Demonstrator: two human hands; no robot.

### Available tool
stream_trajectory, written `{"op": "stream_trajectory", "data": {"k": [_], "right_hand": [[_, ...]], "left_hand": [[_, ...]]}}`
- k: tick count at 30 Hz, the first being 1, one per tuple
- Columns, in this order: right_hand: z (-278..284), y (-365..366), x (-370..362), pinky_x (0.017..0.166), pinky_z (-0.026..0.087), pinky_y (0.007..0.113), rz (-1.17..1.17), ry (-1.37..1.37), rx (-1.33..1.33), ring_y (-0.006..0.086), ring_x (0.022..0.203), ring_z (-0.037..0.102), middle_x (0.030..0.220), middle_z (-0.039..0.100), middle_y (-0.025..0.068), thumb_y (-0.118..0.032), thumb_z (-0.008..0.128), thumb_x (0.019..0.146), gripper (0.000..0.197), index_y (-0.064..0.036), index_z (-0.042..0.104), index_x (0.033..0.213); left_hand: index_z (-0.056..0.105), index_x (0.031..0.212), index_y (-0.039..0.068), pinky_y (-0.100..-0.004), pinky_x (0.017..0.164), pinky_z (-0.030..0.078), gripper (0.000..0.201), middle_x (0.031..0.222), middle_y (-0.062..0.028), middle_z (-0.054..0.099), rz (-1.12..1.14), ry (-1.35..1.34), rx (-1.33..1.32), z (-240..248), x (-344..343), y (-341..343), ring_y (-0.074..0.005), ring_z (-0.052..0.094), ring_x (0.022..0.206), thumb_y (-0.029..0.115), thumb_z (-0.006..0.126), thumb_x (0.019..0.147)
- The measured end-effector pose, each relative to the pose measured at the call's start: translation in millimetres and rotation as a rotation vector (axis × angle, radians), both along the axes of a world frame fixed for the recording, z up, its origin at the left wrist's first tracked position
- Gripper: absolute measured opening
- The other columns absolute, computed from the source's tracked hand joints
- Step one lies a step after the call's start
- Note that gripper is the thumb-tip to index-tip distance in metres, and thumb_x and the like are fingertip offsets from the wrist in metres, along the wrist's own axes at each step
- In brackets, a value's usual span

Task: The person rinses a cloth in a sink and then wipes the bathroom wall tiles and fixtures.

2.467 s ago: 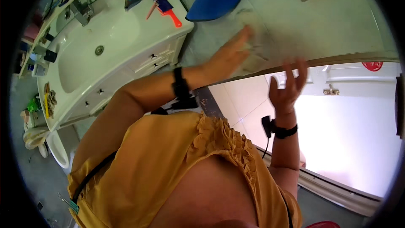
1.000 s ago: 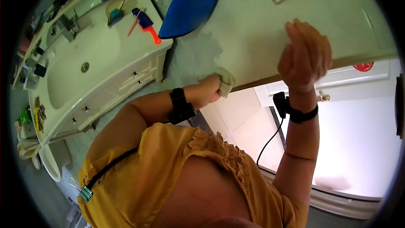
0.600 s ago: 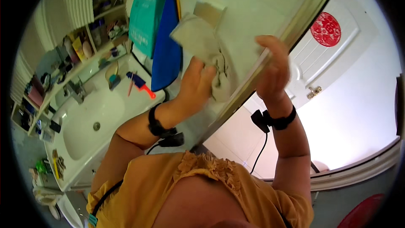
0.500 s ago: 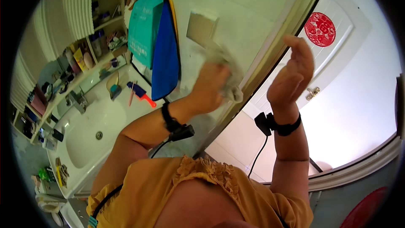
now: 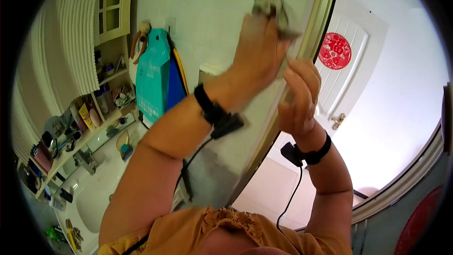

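Observation:
A crumpled greyish cloth (image 5: 272,3) is bunched in my left hand (image 5: 258,49), whose fingers are closed round it. It lies against the pale tiled wall (image 5: 217,23), high up beside the metal door frame (image 5: 309,42). Motion smears the cloth's edges. Lower and to the right, my right hand (image 5: 302,97) is raised in front of the frame, fingers loosely bent and apart, with nothing visible in it. Its fingertips come near my left hand; whether they touch the frame I cannot tell. Black straps with small dark devices circle both wrists.
At left, a white washbasin (image 5: 87,203) sits below a shelf unit (image 5: 75,134) crowded with bottles and tubes. A teal bag (image 5: 153,73) hangs on the wall beside a blue item (image 5: 177,82). Right of the frame, a white door (image 5: 351,73) carries a round red decoration (image 5: 335,51).
My left hand has moved the cloth up and slightly right along the wall. My right hand has shifted left and down, closer to the door frame. The view has tilted upward.

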State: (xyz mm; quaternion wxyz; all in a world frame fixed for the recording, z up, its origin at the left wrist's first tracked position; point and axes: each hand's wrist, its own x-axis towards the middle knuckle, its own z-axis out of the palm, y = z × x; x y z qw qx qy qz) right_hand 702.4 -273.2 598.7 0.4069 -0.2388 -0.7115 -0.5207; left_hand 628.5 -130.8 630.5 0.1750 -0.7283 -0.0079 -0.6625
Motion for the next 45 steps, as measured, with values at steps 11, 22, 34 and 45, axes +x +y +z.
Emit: {"op": "stream_trajectory", "data": {"k": [11,22,34,45], "right_hand": [[78,55,14,0.11,0.032,0.052,-0.218,-0.055,0.02,0.0448,0.133,0.04,0.144,0.044,0.0234,-0.054,0.056,0.092,0.072,-0.0025,0.046,0.141],[76,53,4,0.111,0.031,0.051,-0.248,-0.012,-0.009,0.0446,0.137,0.036,0.148,0.039,0.023,-0.053,0.059,0.09,0.076,-0.0031,0.04,0.145],[32,31,-9,0.11,0.03,0.056,-0.188,0.014,0.143,0.0439,0.134,0.039,0.142,0.045,0.0235,-0.049,0.05,0.097,0.059,-0.0037,0.051,0.134],[53,-3,-30,0.104,0.041,0.031,0.497,0.803,-0.21,0.0197,0.127,0.047,0.144,0.043,0.0164,0.001,0.053,0.093,0.057,0.0018,0.035,0.147]], "left_hand": [[0.053,0.135,0.001,-0.0595,0.1,0.041,0.044,0.137,-0.0326,0.045,0.446,-0.099,0.134,214,-14,76,-0.0451,0.044,0.128,0.022,0.049,0.096],[0.059,0.123,0.003,-0.0523,0.094,0.045,0.039,0.124,-0.0236,0.057,0.142,-0.248,0.277,233,-28,83,-0.0417,0.051,0.117,0.017,0.065,0.087],[0.062,0.111,0.003,-0.0474,0.094,0.043,0.027,0.116,-0.0125,0.062,-0.536,0.24,0.261,66,-17,-18,-0.0343,0.056,0.111,0.017,0.057,0.088],[0.054,0.131,0.0,-0.0328,0.108,0.036,0.049,0.141,-0.0165,0.049,-1.387,0.511,-0.82,50,-58,-73,-0.0211,0.048,0.127,0.033,0.027,0.107]]}}
